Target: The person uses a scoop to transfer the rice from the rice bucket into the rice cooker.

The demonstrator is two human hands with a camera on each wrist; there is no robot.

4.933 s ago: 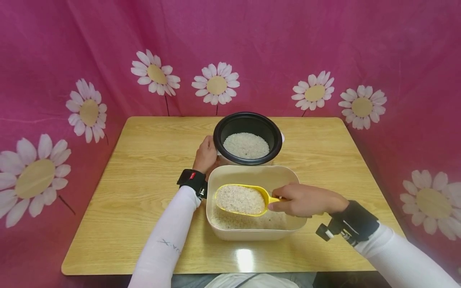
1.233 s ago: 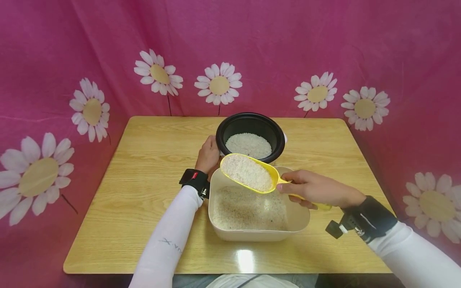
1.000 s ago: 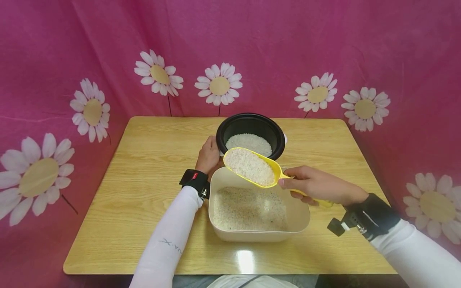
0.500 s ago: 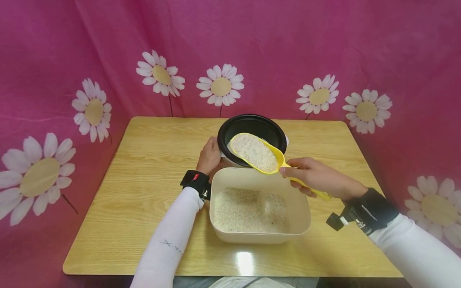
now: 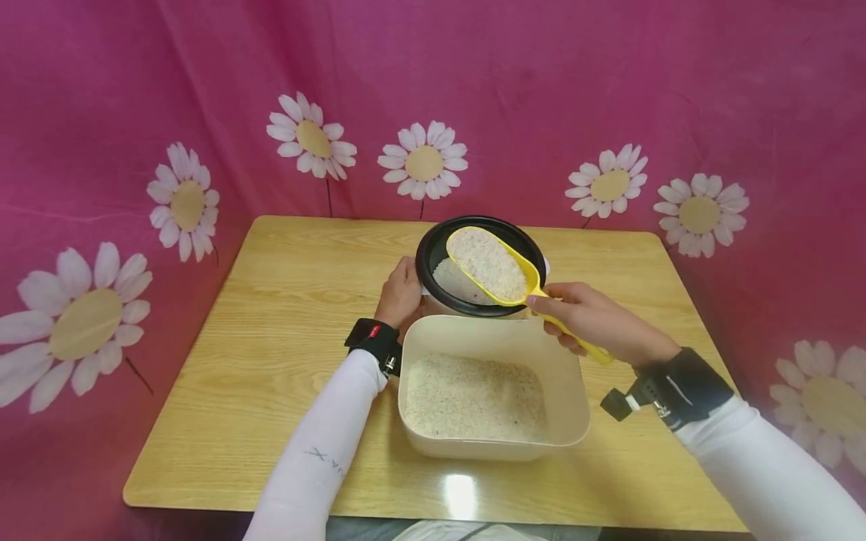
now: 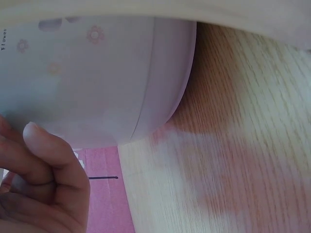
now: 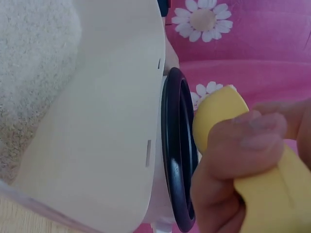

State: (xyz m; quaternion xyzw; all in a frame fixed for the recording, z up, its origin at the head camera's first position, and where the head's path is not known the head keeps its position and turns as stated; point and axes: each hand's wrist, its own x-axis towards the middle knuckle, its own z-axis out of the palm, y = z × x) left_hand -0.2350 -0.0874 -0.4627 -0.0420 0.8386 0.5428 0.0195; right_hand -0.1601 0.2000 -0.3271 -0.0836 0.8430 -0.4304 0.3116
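My right hand point(image 5: 595, 319) grips the handle of a yellow scoop point(image 5: 575, 338), heaped with rice point(image 5: 489, 263). In the head view the scoop lies over the rice cooker's black pot point(image 5: 433, 252), its bowl pointing up and left. White rice point(image 5: 455, 279) covers the pot's bottom, partly hidden by the scoop. At the cooker's left side, my left hand point(image 5: 398, 291) holds on with curled fingers; the left wrist view has them against the pale, flower-printed cooker body point(image 6: 97, 82). The right wrist view catches the scoop point(image 7: 272, 199) in my fist beside the cooker's dark rim point(image 7: 174, 145).
A cream bin point(image 5: 494, 334) with rice point(image 5: 467, 398) in it stands directly in front of the cooker, near my body. Both sit on a wooden table point(image 5: 271, 315). Pink curtains point(image 5: 514, 90) with daisies enclose the back and sides.
The filled scoop has risen out of the bin and moved forward over the cooker's pot. My left hand stays at the cooker's side. The view has shifted slightly.
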